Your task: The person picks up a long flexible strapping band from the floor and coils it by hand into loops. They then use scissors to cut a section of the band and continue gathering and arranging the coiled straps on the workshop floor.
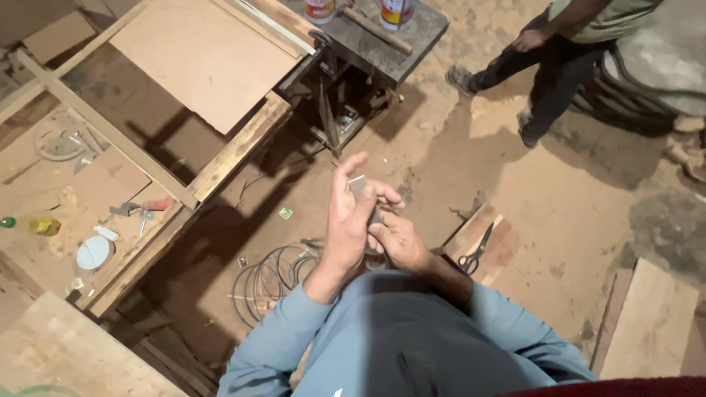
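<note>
Wooden frame with a board on top fills the upper left; dirt floor below. Another person's legs stand at upper right. Coiled wire lies on the floor just left of the hands; scissors rest on a plank to the right. Left hand upright, fingers around a small flat grey piece. Right hand pinches the same piece from below, chest-high.
</note>
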